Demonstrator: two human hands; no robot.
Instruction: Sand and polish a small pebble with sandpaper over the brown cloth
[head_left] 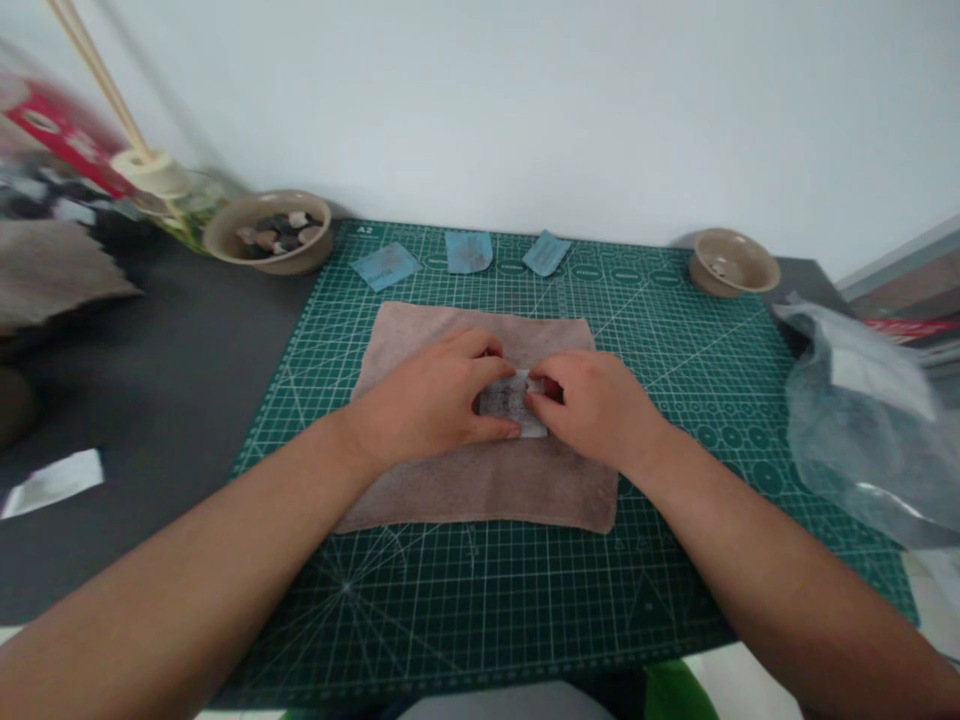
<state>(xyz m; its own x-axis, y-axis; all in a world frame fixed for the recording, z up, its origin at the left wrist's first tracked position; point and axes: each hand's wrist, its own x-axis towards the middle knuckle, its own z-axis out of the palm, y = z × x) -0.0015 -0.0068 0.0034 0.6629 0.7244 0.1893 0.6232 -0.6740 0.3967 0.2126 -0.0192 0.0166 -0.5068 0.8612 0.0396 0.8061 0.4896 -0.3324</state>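
Mat (pixel 517 600) bearing cloth (pixel 487 490); grey piece (pixel 505 402) is being clamped by left hand (pixel 442 392), pinched by right hand (pixel 600 408); even pressure advisable.

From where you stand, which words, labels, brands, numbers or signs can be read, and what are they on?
"A2": far left corner of the green gridded cutting mat.
Mat's other small markings: too small to read.
Print on the three flat pale-blue packets: too blurred to read.
White marks on the red rectangular box: too blurred.
Red strip at right: too blurred.
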